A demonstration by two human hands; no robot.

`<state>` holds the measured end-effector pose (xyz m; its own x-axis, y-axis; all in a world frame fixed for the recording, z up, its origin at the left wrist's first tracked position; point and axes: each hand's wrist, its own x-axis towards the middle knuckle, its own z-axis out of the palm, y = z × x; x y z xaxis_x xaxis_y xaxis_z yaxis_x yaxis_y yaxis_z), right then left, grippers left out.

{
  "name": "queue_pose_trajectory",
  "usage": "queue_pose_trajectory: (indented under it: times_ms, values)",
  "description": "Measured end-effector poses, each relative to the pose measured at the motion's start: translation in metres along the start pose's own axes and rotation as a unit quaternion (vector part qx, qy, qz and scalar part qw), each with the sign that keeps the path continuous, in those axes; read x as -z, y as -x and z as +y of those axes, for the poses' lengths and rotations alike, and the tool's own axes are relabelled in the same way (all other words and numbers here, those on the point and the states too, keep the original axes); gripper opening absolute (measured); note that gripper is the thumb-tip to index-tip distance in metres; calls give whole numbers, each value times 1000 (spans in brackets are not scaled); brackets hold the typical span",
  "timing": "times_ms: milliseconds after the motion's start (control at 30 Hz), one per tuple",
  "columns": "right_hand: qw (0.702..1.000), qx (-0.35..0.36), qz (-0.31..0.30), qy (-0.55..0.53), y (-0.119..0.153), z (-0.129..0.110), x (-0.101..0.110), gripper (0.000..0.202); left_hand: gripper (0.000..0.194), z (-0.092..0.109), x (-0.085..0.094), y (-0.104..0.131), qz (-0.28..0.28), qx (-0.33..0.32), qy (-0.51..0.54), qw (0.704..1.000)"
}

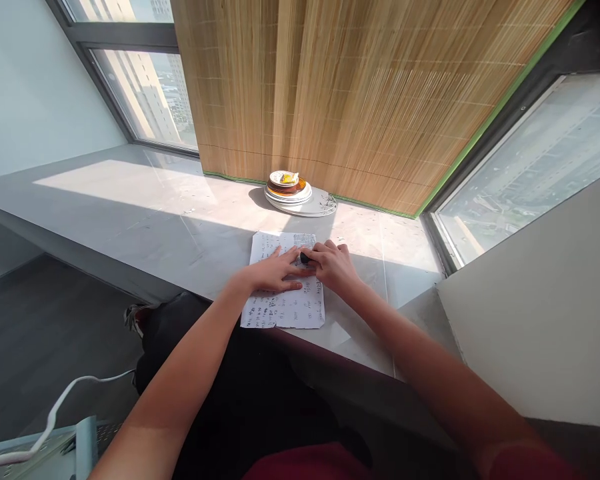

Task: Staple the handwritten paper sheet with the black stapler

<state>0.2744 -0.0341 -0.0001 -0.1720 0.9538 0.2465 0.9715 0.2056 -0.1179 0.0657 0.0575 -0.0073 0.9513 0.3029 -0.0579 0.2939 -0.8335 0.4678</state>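
A sheet of white paper [300,310] covered in handwriting lies on the windowsill in front of me, its lower edge near the sill's front edge. My left hand [275,272] rests flat on the sheet with its fingers apart. Just to its right, my right hand [336,265] is closed around a small black object [305,258] over the upper part of the paper. The fingers hide most of that object, so its kind does not show. Fingertips of both hands lie close together there.
Behind the paper stands a stack of plates [290,193] with a small yellow item [289,179] on top. A bamboo blind [330,87] hangs at the back. A wall [540,300] borders the right side. A white cable [55,407] runs at lower left.
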Motion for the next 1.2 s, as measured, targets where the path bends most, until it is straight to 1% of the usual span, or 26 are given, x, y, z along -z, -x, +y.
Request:
queue_pose_trajectory:
  times_ms: [67, 133, 200, 267, 333, 400, 467, 500, 533, 567, 600, 633, 667, 700, 733, 767, 800, 833, 900, 967, 1000, 1067, 1200]
  values:
    - [1000, 4, -5, 27, 0, -4, -2, 41, 53, -1, 0, 1, -8, 0, -14, 1000]
    - [999, 10, 3, 40, 0, -2, -2, 43, 52, -1, 1, 1, -9, -1, -24, 1000]
    - [1000, 21, 5, 16, 2, 8, 2, 46, 51, -1, 3, 2, -12, 1, -30, 999]
    - [999, 16, -8, -28, 5, 27, 9, 47, 52, 0, 5, 3, -25, 7, -31, 999]
    - [998, -23, -13, -50, 10, 49, 16, 44, 53, 2, 6, 3, -40, 12, -31, 999]
    - [997, -67, -7, -45, 14, 68, 21, 39, 52, 3, 5, 2, -42, 12, -29, 999]
    - [992, -113, 29, -39, 15, 77, 22, 34, 53, 2, 4, 0, -28, 1, -28, 999]
    - [988, -132, 65, -44, 15, 76, 22, 33, 53, 0, 4, -1, -7, -7, -29, 1000]
    - [982, -144, 109, -57, 14, 72, 21, 33, 50, -2, 5, -2, 34, -15, -30, 999]
    - [975, -146, 151, -78, 12, 64, 20, 32, 43, -4, 7, -2, 97, -16, -31, 995]
    - [967, -140, 184, -104, 9, 53, 17, 32, 33, -7, 10, -2, 180, -6, -30, 983]
    - [962, -127, 200, -134, 6, 38, 15, 32, 25, -11, 13, -1, 279, 21, -28, 960]
    - [961, -111, 194, -163, 2, 22, 12, 32, 23, -15, 18, 1, 380, 61, -22, 923]
    - [962, -98, 175, -186, -2, 4, 8, 31, 24, -19, 22, 3, 468, 107, -14, 877]
    - [965, -80, 146, -204, -7, -14, 5, 30, 25, -23, 26, 6, 535, 151, -4, 831]
    - [967, -64, 117, -218, -13, -31, 1, 29, 25, -26, 29, 8, 575, 185, 8, 797]
    - [968, -58, 92, -227, -19, -48, -3, 27, 25, -29, 32, 10, 595, 206, 20, 777]
    - [969, -57, 68, -230, -25, -61, -6, 26, 25, -30, 33, 12, 598, 217, 29, 771]
    - [974, -58, 36, -218, -36, -80, -12, 23, 25, -31, 32, 12, 582, 217, 31, 783]
    - [977, -60, 18, -203, -39, -85, -16, 19, 25, -30, 28, 9, 563, 206, 18, 801]
    - [978, -62, 13, -197, -37, -83, -17, 18, 25, -30, 26, 8, 554, 200, 11, 808]
    - [979, -73, 9, -190, -24, -72, -18, 13, 26, -28, 23, 5, 545, 189, 5, 817]
    - [973, -137, 26, -184, 23, -34, -11, 9, 27, -27, 21, 3, 540, 178, 15, 823]
